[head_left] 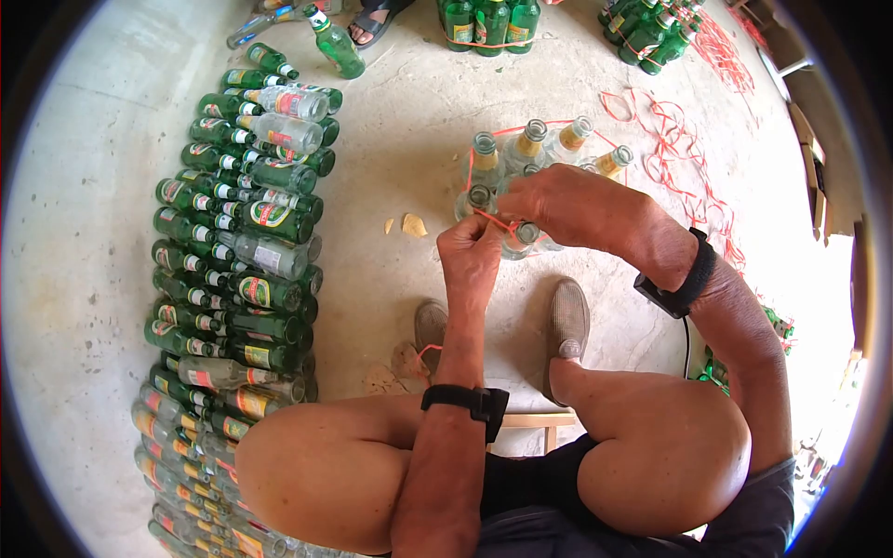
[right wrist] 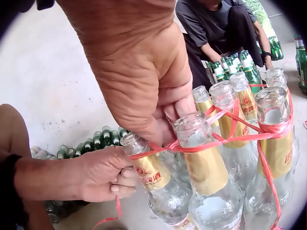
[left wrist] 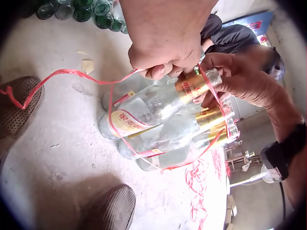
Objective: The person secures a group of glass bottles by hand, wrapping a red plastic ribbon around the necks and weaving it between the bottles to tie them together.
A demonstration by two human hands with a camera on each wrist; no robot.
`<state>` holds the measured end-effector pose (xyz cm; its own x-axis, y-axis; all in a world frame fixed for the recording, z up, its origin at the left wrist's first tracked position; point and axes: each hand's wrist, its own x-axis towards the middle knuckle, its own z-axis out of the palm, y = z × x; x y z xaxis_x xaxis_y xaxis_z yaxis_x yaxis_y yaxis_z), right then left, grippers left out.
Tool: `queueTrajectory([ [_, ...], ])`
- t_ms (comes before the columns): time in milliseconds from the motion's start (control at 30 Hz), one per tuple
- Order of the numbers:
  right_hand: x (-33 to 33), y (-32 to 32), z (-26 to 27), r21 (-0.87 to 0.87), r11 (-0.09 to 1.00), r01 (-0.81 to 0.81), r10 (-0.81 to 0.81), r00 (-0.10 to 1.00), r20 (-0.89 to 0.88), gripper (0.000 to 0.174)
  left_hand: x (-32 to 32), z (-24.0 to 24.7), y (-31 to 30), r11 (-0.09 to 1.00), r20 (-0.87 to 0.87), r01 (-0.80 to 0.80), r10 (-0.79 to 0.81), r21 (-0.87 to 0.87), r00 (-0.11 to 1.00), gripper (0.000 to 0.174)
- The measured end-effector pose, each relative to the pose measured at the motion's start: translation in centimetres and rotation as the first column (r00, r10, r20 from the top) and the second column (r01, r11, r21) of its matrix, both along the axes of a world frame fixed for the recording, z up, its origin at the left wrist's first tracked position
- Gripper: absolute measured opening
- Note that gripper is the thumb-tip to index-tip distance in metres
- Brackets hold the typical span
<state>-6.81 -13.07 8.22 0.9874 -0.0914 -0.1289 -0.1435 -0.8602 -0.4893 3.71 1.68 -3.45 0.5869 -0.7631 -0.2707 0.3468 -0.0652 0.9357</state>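
Observation:
A cluster of several clear glass bottles (head_left: 539, 149) with gold neck foil stands on the concrete in front of me, wound round with red plastic string (right wrist: 225, 139). My left hand (head_left: 470, 249) pinches the red string (left wrist: 86, 76) beside the nearest bottle neck (right wrist: 144, 160). My right hand (head_left: 558, 200) rests over the bottle tops and grips the same string at the necks (right wrist: 165, 127). In the left wrist view the bottles (left wrist: 158, 115) show bound at body and neck. A loose string tail (left wrist: 19, 96) trails towards my shoe.
A long stack of green and clear bottles (head_left: 237, 242) lies along the left. Tied green bundles (head_left: 488, 23) stand at the back, near another person's sandalled foot (head_left: 372, 19). Loose red strings (head_left: 670, 149) litter the floor at right. My shoes (head_left: 567, 321) flank the cluster.

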Motion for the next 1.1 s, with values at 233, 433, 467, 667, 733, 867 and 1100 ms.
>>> queueTrajectory([
  [233,0.0,0.4,1.3,-0.09,0.996,0.011,-0.009,1.0,0.022,0.021,0.4,0.0,0.8,0.998,-0.125,0.061,-0.062,-0.015,0.99,0.009],
  [433,-0.1,0.4,1.1,-0.051,0.999,0.01,-0.006,0.998,0.064,0.019,0.4,0.8,0.9,0.993,-0.151,0.118,-0.119,-0.015,0.981,0.007],
  [467,-0.3,-0.1,0.5,-0.03,1.0,-0.002,0.004,0.998,0.066,0.018,0.4,0.8,0.9,0.993,-0.162,0.118,-0.119,-0.011,0.98,0.008],
  [667,-0.3,-0.4,-0.6,0.045,0.998,0.032,-0.038,0.99,0.135,0.012,0.4,1.1,0.9,0.995,-0.204,0.104,-0.099,0.013,0.974,0.01],
  [733,-0.2,-0.3,-0.8,0.075,0.996,0.05,-0.06,0.988,0.143,0.012,0.4,1.2,0.8,0.995,-0.209,0.096,-0.095,-0.004,0.973,0.01],
  [867,-0.1,0.1,-0.2,0.134,0.987,0.089,-0.108,0.985,0.138,0.007,0.3,1.5,0.7,0.996,-0.228,0.092,-0.094,-0.016,0.969,0.009],
  [1100,-0.2,-0.3,0.1,0.122,0.986,0.115,-0.134,0.978,0.157,0.005,0.3,2.4,0.7,0.995,-0.272,0.094,-0.098,-0.029,0.957,0.007],
])
